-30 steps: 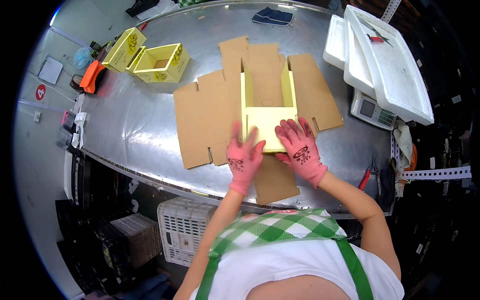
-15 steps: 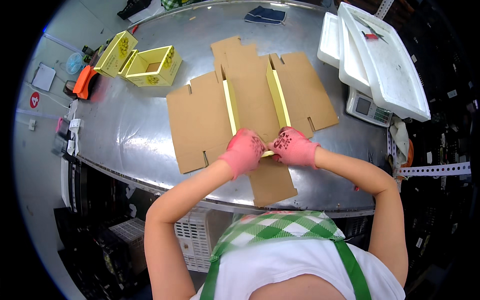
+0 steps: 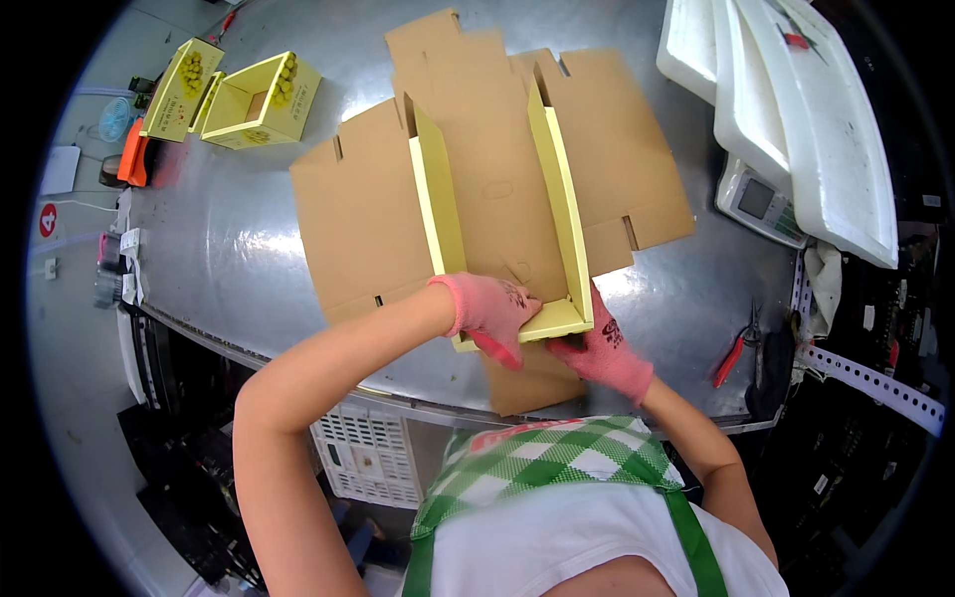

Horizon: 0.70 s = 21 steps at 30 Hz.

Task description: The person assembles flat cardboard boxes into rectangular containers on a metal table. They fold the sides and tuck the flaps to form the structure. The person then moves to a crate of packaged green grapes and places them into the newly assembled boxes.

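A: In the head view, what differs from a moment back?

B: The cardboard box blank (image 3: 497,189) lay nearly flat a second ago, with both gloved hands pressed on it. Half a second ago its two yellow-faced side walls were coming up. Now they stand upright, and the near end flap (image 3: 542,320) is lifted between them at the near edge of the counter (image 3: 229,249).

A: And the hands?

B: The left hand (image 3: 492,310) is curled over the near end flap from the left, fingers closed on its edge. The right hand (image 3: 602,348) sits under the flap's right corner, pinching it from below. Both wear pink gloves. Judging by that, the box is about half formed: sides up, the near end being closed, the outer flaps lying flat on the counter.

A: The surface?

B: A shiny metal counter. Two finished yellow boxes (image 3: 261,99) stand at its far left corner, with an orange object just beyond them. White foam lids (image 3: 796,109) are stacked at the far right, a scale (image 3: 761,204) just beside them, and red-handled pliers (image 3: 734,350) near the right edge.

A: The room?

B: A white slotted crate (image 3: 363,453) sits under the counter, and the floor to the left is grey.
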Each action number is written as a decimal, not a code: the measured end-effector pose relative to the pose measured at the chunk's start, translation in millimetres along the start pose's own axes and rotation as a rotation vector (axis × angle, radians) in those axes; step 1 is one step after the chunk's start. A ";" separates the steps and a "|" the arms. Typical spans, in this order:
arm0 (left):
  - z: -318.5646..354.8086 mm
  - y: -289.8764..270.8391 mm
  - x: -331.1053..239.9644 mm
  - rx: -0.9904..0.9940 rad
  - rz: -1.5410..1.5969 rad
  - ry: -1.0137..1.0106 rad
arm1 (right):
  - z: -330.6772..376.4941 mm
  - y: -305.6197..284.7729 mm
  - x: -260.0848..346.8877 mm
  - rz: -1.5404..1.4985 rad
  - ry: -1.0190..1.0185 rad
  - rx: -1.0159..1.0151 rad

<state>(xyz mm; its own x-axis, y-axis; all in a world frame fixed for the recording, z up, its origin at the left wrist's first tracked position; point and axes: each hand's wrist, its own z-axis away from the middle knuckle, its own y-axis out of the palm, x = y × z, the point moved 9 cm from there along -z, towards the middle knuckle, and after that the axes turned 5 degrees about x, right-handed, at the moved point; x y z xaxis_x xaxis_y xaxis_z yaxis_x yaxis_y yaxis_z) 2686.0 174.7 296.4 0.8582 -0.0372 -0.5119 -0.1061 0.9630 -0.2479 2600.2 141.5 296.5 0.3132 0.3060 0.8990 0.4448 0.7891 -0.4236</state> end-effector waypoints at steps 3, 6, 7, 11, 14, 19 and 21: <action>-6.1 0.9 -9.0 -0.011 -0.180 0.105 | 4.5 6.9 -8.3 0.040 -0.015 -0.023; -2.4 -9.0 -18.7 -0.144 0.158 0.306 | 7.8 7.7 -12.2 0.042 -0.024 -0.024; -0.6 -13.9 -21.9 -0.185 0.222 0.377 | 8.4 5.7 -12.2 0.058 -0.032 -0.035; -4.6 -14.8 -22.2 -0.054 0.451 0.449 | 6.3 2.3 -11.0 0.093 -0.050 -0.036; -5.5 -17.1 -19.7 -0.072 0.460 0.417 | 5.2 3.8 -14.5 0.118 -0.029 -0.002; -9.7 -19.8 -17.6 -0.170 0.353 0.399 | 3.6 5.6 -17.9 0.184 -0.041 0.024; -13.9 -19.1 -19.6 -0.170 0.295 0.427 | 2.9 6.8 -20.8 0.163 -0.028 0.030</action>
<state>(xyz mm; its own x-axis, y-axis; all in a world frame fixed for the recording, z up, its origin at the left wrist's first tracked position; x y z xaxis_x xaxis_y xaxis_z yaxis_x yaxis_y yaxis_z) 2664.2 153.3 299.8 0.5031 0.0883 -0.8597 -0.4212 0.8937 -0.1547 2594.3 142.0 275.2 0.3553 0.4455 0.8217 0.3649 0.7433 -0.5607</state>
